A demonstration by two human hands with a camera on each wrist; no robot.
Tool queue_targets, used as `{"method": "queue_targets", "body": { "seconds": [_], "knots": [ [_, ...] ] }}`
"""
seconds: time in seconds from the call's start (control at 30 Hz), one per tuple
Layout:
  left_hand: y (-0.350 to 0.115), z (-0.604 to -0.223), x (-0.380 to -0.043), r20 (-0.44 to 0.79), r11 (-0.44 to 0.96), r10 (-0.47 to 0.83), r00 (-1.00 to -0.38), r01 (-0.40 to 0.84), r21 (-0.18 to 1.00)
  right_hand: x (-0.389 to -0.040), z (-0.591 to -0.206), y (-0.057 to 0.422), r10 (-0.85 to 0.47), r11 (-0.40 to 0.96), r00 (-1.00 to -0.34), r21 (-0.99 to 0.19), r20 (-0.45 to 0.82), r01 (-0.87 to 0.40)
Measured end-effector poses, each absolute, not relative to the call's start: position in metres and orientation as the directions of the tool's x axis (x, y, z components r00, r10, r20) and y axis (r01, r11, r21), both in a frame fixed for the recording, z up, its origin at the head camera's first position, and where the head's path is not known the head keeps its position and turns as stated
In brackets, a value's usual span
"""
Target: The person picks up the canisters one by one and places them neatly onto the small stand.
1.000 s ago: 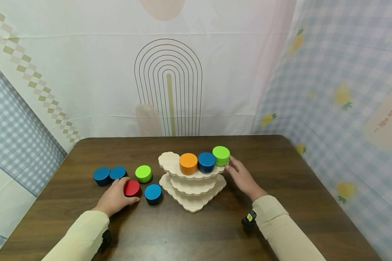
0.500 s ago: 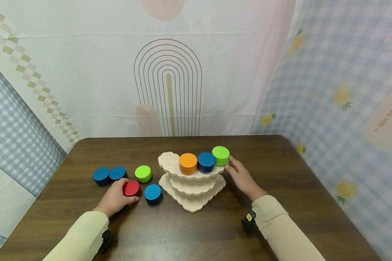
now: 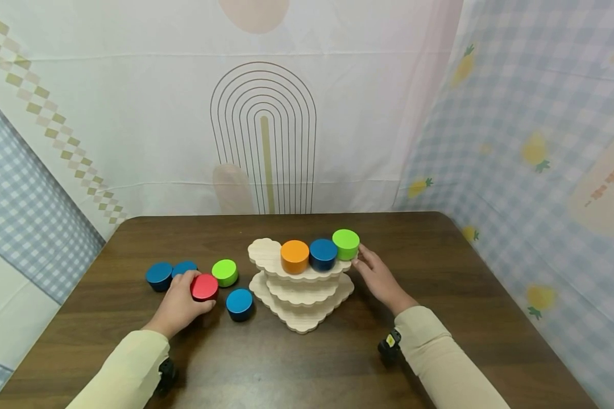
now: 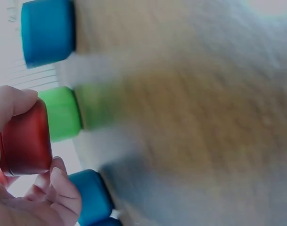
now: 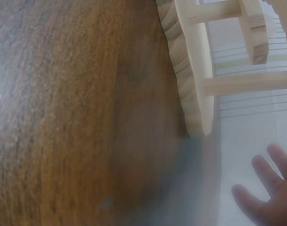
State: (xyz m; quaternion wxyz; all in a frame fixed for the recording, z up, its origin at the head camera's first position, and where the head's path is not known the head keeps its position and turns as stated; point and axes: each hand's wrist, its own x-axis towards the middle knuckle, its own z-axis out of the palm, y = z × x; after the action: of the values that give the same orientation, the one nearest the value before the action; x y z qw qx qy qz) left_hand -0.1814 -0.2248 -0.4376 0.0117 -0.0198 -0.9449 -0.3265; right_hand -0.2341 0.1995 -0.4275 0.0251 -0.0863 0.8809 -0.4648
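Note:
In the head view my left hand (image 3: 178, 305) grips a red round block (image 3: 204, 287) between thumb and fingers. The left wrist view shows the red block (image 4: 26, 136) raised off the table, its side facing the camera. A pale wooden tiered stand (image 3: 302, 318) with scalloped edges occupies the table's middle. Along its top tier sit an orange block (image 3: 294, 257), a blue block (image 3: 323, 254) and a green block (image 3: 345, 244). My right hand (image 3: 381, 281) has its fingertips right at the tier's right end, beside that green block. Extended fingers (image 5: 266, 174) show in the right wrist view.
Two dark blue blocks (image 3: 159, 276) stand side by side behind my left hand. Between that hand and the stand are a loose green block (image 3: 224, 272) and a lighter blue block (image 3: 239, 304). Patterned cloth (image 3: 358, 142) hangs behind the brown table (image 3: 286, 375).
My left hand has lifted the red block off the table and shifted it slightly back. My right hand, the stand and the blocks on it have stayed in place.

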Motion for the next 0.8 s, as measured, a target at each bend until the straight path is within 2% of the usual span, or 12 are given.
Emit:
{"method": "queue_targets", "body": {
  "seconds": [0.3, 0.8],
  "knots": [
    [-0.216, -0.422, -0.180, 0.104, 0.746, 0.011, -0.994, 0.078, 0.661, -0.234, -0.428, 0.199, -0.174, 0.550, -0.984, -0.825, 0.037, -0.129],
    [-0.197, -0.395, -0.184, 0.126, 0.679, -0.039, -0.991, 0.067, 0.731, -0.234, -0.427, 0.200, -0.178, 0.551, -0.983, -0.824, 0.037, -0.131]
  ]
}}
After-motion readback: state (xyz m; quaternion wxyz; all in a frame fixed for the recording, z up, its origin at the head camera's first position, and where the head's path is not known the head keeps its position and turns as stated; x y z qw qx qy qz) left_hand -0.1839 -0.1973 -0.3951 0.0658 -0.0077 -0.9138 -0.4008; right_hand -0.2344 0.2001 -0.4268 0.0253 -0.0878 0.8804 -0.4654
